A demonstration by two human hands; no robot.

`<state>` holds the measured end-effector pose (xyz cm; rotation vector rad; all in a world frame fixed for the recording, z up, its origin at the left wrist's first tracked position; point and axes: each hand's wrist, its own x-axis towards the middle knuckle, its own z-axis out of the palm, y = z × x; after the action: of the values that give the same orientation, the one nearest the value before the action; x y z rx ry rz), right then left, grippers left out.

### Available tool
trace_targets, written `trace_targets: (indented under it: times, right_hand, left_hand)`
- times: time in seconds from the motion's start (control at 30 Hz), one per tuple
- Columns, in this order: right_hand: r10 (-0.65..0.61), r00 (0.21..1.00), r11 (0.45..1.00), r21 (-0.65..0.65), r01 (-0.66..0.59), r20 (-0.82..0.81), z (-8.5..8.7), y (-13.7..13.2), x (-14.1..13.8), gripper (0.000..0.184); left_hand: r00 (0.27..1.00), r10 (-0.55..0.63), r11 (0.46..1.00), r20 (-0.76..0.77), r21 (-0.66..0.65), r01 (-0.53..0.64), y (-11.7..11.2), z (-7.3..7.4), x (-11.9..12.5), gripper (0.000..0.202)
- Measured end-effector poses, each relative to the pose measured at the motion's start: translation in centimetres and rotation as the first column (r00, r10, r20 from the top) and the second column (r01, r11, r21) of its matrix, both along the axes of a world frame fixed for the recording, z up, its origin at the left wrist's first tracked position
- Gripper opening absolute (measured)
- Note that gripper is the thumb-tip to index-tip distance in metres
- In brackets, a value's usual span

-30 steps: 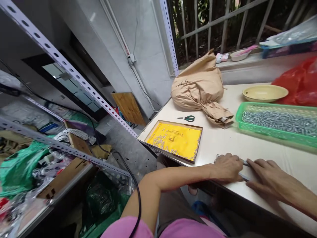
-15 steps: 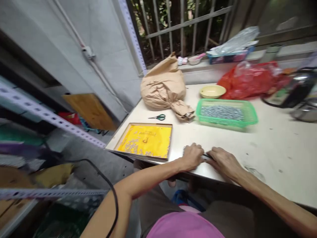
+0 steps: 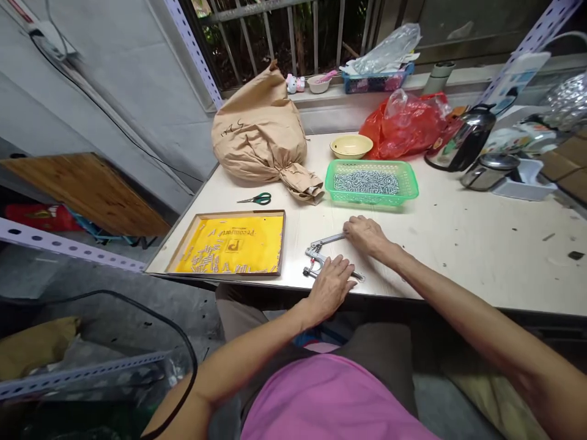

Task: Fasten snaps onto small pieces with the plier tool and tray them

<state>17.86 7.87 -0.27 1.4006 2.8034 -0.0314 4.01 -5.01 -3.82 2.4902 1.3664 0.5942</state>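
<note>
A pair of silver metal pliers [image 3: 316, 247] with a coil spring and long handles lies spread on the table near its front edge. My left hand [image 3: 330, 284] rests over the lower handle, fingers bent across it; the handle's end shows past the fingertips. My right hand [image 3: 365, 235] is closed round the end of the upper handle. Left of the pliers is a shallow tray [image 3: 283, 244] lined with yellow, with many small metal pieces scattered inside. Behind my right hand stands a green plastic basket [image 3: 371, 198] full of small silvery pieces.
Green-handled scissors [image 3: 260, 199] lie behind the tray. A tied brown paper bag [image 3: 261, 134], a yellow bowl [image 3: 351, 146] and a red plastic bag [image 3: 403, 125] stand at the back. A kettle [image 3: 465, 140] and a metal pot [image 3: 490, 171] are on the right.
My view has swung to the right. The pliers, mostly hidden by my hands before, now show spread, and my right hand has moved farther from the table's front edge.
</note>
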Motion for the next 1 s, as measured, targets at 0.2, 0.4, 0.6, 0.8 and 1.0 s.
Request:
trace_targets:
  times: [0.2, 0.4, 0.6, 0.8, 1.0]
  right_hand:
    - [0.541, 0.841, 0.837, -0.087, -0.541, -0.020, 2.2, -4.0, -5.6, 0.019]
    - [0.614, 0.789, 0.785, -0.085, -0.613, -0.017, 0.7, -5.0, -7.8, 0.015]
    - [0.318, 0.829, 0.920, -0.061, -0.387, -0.461, 2.7, -3.0, -7.5, 0.013]
    - [0.033, 0.910, 0.960, 0.266, 0.086, -0.413, 7.4, 5.2, -0.9, 0.029]
    - [-0.074, 0.968, 0.986, 0.128, 0.107, -0.241, 4.6, 4.4, 2.6, 0.043]
  left_hand:
    - [0.994, -0.091, 0.995, 0.061, -0.032, 0.093, -3.2, 1.7, -0.8, 0.034]
    - [0.986, 0.134, 0.986, 0.104, 0.088, -0.143, -6.1, 4.6, -7.6, 0.024]
    - [0.607, 0.793, 0.601, 0.046, 0.100, -0.793, -1.5, 4.9, -22.9, 0.023]
    - [0.468, 0.864, 0.486, -0.188, 0.064, -0.872, 3.1, 4.6, -30.6, 0.024]
    - [0.536, 0.812, 0.551, -0.229, -0.001, -0.835, 5.5, 4.5, -32.1, 0.024]
